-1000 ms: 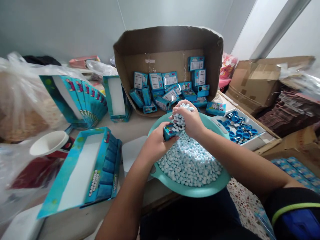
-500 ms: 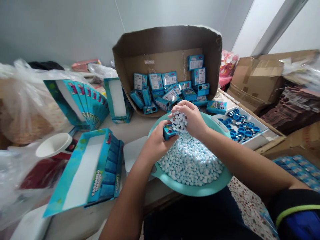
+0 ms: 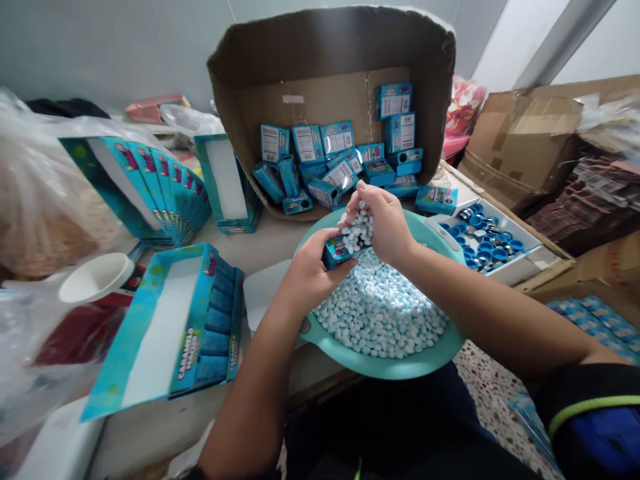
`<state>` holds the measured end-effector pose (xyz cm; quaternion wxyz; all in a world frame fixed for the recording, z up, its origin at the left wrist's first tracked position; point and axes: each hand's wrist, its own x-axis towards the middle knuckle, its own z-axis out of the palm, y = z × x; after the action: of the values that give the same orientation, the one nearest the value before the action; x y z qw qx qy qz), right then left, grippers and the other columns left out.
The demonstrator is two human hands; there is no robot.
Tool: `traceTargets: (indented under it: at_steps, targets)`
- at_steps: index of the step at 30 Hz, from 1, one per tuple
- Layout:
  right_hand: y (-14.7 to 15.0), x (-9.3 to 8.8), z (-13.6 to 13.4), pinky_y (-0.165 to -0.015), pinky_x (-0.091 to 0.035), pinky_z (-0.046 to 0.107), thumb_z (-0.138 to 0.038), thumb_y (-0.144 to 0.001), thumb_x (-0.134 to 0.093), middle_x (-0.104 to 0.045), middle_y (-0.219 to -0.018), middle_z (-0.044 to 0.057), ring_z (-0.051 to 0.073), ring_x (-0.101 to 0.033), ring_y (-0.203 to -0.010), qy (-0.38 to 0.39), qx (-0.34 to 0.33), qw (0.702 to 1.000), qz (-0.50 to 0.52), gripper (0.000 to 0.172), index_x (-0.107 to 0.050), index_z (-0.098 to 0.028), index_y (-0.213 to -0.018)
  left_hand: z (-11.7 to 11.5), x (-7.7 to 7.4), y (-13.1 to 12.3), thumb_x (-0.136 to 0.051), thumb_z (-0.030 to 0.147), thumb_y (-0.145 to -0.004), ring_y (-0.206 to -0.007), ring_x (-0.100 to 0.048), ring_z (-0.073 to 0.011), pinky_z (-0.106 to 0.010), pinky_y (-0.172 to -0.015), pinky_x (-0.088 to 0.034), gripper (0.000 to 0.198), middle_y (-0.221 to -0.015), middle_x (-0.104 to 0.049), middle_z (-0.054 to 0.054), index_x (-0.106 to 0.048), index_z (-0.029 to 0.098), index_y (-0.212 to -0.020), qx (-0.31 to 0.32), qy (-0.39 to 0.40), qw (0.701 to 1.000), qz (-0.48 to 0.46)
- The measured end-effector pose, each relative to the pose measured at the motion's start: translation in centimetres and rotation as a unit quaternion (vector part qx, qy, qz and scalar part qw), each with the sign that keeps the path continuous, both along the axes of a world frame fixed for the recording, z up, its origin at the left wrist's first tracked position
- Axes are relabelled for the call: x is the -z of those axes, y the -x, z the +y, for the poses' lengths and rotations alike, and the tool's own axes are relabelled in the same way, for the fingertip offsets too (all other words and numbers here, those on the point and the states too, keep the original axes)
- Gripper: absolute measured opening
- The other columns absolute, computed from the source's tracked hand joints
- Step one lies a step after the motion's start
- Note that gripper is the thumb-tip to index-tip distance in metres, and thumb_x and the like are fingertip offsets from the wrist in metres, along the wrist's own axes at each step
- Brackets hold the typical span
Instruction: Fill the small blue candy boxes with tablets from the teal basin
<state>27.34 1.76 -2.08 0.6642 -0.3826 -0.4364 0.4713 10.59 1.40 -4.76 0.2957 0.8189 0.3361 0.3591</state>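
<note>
My left hand [image 3: 315, 270] is closed around a small blue candy box [image 3: 336, 252], held tilted over the bowl. Right beside it, my right hand [image 3: 383, 220] is cupped around a heap of pale blue-white candies [image 3: 359, 227], which rests against the box's end. Both hands are above a turquoise bowl [image 3: 390, 368] full of the same loose candies [image 3: 385, 320]. The box's opening is mostly covered by the candies and fingers.
A tilted cardboard carton [image 3: 330, 60] behind the bowl holds several small blue boxes. Blue display trays [image 3: 165, 327] stand at left, near a white funnel-like cup [image 3: 97, 277]. A white tray [image 3: 525, 260] of blue-rimmed caps lies at right.
The view has tipped a little downward or closer. My right hand, still full of candies, has closed in over the end of the box; the left keeps its hold.
</note>
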Motion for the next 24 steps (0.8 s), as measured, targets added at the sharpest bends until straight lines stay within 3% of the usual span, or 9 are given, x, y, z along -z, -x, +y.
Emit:
traceTargets:
  at_steps: [10,16,20,24]
  targets:
    - [-0.1,-0.16,-0.22,-0.065,-0.052,0.03,-0.066,-0.089,-0.067,-0.054,-0.06,-0.001,0.014,-0.058,-0.061,-0.038,-0.003,0.998,-0.042,0.05,-0.059,-0.023,-0.065,-0.35,-0.7,-0.05,-0.075,0.026,-0.087,-0.108,-0.068,-0.0237,-0.039,-0.099,-0.057,0.042,-0.119,-0.07,-0.007,-0.06,0.023,-0.126,-0.014,0.008,1.0,0.006]
    - [-0.17,0.22,-0.32,-0.059,-0.046,0.029,-0.053,-0.091,-0.069,-0.057,-0.063,-0.001,0.012,-0.056,-0.058,-0.069,-0.01,0.997,-0.045,0.039,-0.062,-0.022,-0.067,-0.33,-0.4,0.06,-0.075,0.026,-0.087,-0.096,-0.068,-0.0194,-0.032,-0.089,-0.056,0.04,-0.113,-0.069,-0.004,-0.057,0.024,-0.122,-0.015,0.003,1.0,0.002]
    - [-0.21,0.08,-0.58,-0.058,-0.044,0.028,-0.058,-0.091,-0.067,-0.057,-0.064,-0.001,0.012,-0.053,-0.058,-0.078,0.002,0.992,-0.097,0.045,-0.06,-0.022,-0.065,-0.36,-0.25,0.15,-0.078,0.028,-0.085,-0.08,-0.064,-0.0153,-0.027,-0.075,-0.053,0.04,-0.1,-0.068,0.0,-0.055,0.024,-0.117,-0.036,0.014,0.999,0.007]
    - [-0.17,-0.1,-0.98,-0.059,-0.042,0.029,-0.06,-0.094,-0.064,-0.057,-0.062,0.0,0.013,-0.05,-0.06,-0.118,0.008,0.977,-0.175,0.05,-0.058,-0.022,-0.061,-0.45,-0.46,0.01,-0.075,0.026,-0.087,-0.09,-0.067,-0.0179,-0.03,-0.081,-0.055,0.03,-0.103,-0.069,-0.001,-0.058,0.024,-0.111,-0.022,0.001,1.0,-0.003]
